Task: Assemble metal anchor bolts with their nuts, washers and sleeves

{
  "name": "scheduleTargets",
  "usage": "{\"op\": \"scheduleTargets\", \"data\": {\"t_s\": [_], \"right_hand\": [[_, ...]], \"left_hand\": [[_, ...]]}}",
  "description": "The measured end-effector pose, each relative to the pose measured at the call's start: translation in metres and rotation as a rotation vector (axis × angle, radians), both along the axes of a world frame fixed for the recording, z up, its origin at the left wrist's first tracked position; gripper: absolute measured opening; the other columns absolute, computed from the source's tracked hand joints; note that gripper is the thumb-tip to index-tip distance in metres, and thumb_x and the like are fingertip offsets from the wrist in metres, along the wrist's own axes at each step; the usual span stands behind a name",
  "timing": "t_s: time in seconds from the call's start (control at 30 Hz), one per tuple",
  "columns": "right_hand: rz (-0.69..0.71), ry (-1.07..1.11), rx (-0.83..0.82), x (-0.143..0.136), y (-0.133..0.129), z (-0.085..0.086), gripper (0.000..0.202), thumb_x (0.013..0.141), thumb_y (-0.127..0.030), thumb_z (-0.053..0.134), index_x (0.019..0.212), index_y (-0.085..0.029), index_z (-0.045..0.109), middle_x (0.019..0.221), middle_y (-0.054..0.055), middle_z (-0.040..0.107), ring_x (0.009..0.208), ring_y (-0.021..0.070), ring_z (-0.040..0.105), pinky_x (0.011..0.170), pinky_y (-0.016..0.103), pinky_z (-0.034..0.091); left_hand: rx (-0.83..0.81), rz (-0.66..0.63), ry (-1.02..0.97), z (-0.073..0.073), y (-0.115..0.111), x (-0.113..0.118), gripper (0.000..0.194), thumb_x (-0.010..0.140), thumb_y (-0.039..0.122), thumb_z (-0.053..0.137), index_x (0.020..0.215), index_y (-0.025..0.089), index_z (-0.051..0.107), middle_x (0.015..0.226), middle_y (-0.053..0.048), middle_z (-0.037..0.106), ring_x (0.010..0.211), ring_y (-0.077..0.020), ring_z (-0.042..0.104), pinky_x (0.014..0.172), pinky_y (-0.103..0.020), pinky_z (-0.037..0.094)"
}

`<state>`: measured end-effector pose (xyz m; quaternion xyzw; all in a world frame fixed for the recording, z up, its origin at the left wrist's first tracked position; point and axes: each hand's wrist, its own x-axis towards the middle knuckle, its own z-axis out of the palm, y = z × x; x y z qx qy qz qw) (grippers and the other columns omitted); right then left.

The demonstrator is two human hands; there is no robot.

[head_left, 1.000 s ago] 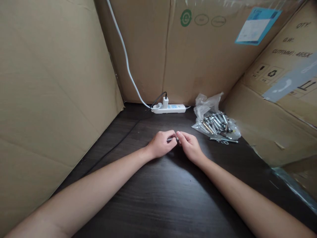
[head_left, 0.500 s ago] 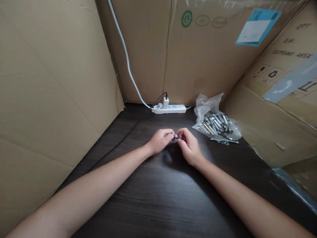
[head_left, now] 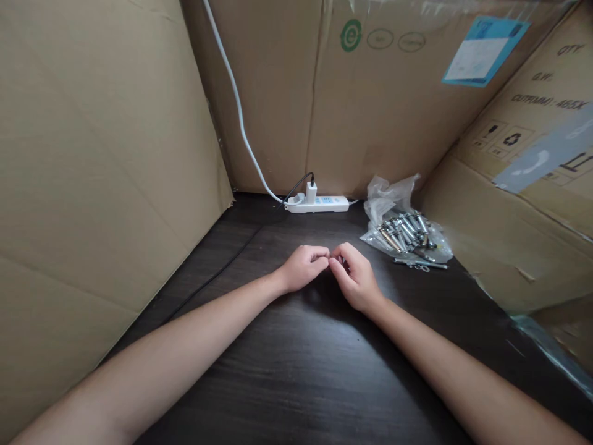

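My left hand (head_left: 306,268) is closed in a pinch, thumb against fingers, just above the middle of the dark table (head_left: 278,358). Facing it, my right hand (head_left: 353,275) is closed too, its fingers curled and its fingertips meeting those of the left. What they pinch is hidden now; half a second ago a small shiny metal part showed between the fingertips. To the right of my hands lies a clear plastic bag (head_left: 386,196) with several metal expansion bolts (head_left: 405,230) in it. A loose bolt (head_left: 438,264) and washers (head_left: 422,268) lie at its near side.
A white power strip (head_left: 319,208) with a white charger (head_left: 311,193) stands behind my hands. Its white cord (head_left: 238,108) runs up the back carton (head_left: 273,93). A black cable (head_left: 217,275) crosses the table at left. Cardboard boxes wall in the left, back and right.
My fingertips have drawn together, and the small metal part that showed between them is now covered. Both hands stay in nearly the same place.
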<state>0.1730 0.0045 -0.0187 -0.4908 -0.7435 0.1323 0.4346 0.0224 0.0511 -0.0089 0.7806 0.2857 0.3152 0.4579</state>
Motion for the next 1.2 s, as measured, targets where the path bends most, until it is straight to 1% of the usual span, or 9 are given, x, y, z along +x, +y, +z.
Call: {"op": "scheduleTargets", "data": {"t_s": [0.13,0.23,0.37,0.47,0.53,0.77,1.0,1.1,1.2], "right_hand": [[0.001,-0.011,-0.045,0.0014,0.0019,-0.0025,0.037,0.093,-0.038,0.037,0.061,-0.021,0.041,0.06,0.0,0.044,0.061,0.0152,0.044,0.059,0.028,0.032],[-0.007,0.006,-0.091,0.003,0.0032,-0.0039,0.041,0.095,-0.04,0.029,0.061,-0.021,0.041,0.058,0.0,0.044,0.058,0.0155,0.044,0.058,0.028,0.031],[-0.019,0.035,-0.073,0.003,0.0023,-0.0024,0.029,0.092,-0.034,0.033,0.067,-0.022,0.04,0.064,0.0,0.045,0.061,0.0156,0.044,0.059,0.027,0.033],[-0.012,-0.033,-0.037,0.0009,-0.0003,-0.0001,0.015,0.085,-0.028,0.043,0.072,-0.021,0.043,0.068,-0.001,0.048,0.063,0.0152,0.045,0.059,0.027,0.034],[-0.014,-0.095,-0.015,-0.0001,-0.0015,0.0007,0.014,0.083,-0.026,0.046,0.07,-0.021,0.043,0.067,-0.001,0.048,0.063,0.0149,0.045,0.059,0.027,0.034],[-0.008,-0.169,-0.039,0.0033,0.0001,-0.001,0.038,0.091,-0.034,0.04,0.056,-0.02,0.04,0.056,0.0,0.044,0.059,0.0144,0.042,0.058,0.028,0.031],[-0.008,-0.039,-0.013,0.0039,-0.0018,-0.002,0.005,0.079,-0.024,0.05,0.08,-0.02,0.047,0.071,-0.001,0.047,0.063,0.014,0.045,0.058,0.026,0.035],[0.015,-0.051,0.0,0.0029,-0.0017,-0.0012,0.002,0.079,-0.021,0.05,0.079,-0.02,0.048,0.072,-0.001,0.046,0.065,0.0142,0.045,0.06,0.027,0.035],[0.031,-0.053,0.008,0.0024,-0.0011,-0.0002,0.009,0.082,-0.022,0.049,0.073,-0.02,0.048,0.071,0.0,0.045,0.065,0.0141,0.045,0.06,0.027,0.035]], "left_hand": [[0.006,-0.01,-0.001,-0.0015,-0.0002,-0.0001,0.02,0.077,0.023,0.041,0.06,0.015,0.048,0.058,0.003,0.046,0.058,-0.0105,0.04,0.058,-0.023,0.032],[0.008,-0.014,-0.002,-0.0019,0.0002,-0.0003,0.02,0.077,0.024,0.041,0.062,0.015,0.051,0.06,0.002,0.05,0.06,-0.0113,0.043,0.06,-0.023,0.034],[-0.019,-0.002,-0.006,-0.0012,0.0011,-0.0008,0.021,0.077,0.025,0.041,0.062,0.015,0.051,0.057,0.003,0.046,0.058,-0.0108,0.04,0.058,-0.023,0.032],[-0.04,-0.01,-0.033,-0.0003,0.0015,-0.0012,0.022,0.078,0.026,0.04,0.059,0.016,0.046,0.055,0.004,0.042,0.055,-0.01,0.037,0.055,-0.023,0.031],[-0.035,-0.009,-0.039,0.0001,0.0014,-0.0014,0.022,0.078,0.026,0.041,0.058,0.016,0.043,0.055,0.004,0.04,0.055,-0.0097,0.036,0.055,-0.023,0.029],[-0.098,-0.021,-0.037,-0.0002,0.0009,-0.002,0.022,0.078,0.026,0.039,0.061,0.015,0.048,0.051,0.005,0.038,0.051,-0.0092,0.033,0.052,-0.022,0.028],[-0.148,-0.021,-0.058,0.0004,0.0022,-0.0019,0.022,0.078,0.026,0.039,0.06,0.016,0.046,0.048,0.006,0.037,0.048,-0.0083,0.032,0.049,-0.022,0.026],[-0.148,-0.028,-0.063,0.0006,0.0022,-0.0017,0.022,0.077,0.026,0.039,0.057,0.016,0.042,0.05,0.005,0.038,0.048,-0.008,0.032,0.049,-0.022,0.026],[-0.158,-0.045,-0.065,0.0007,0.0026,-0.0022,0.023,0.078,0.027,0.039,0.058,0.016,0.043,0.05,0.006,0.037,0.048,-0.0077,0.031,0.049,-0.022,0.026]]}}
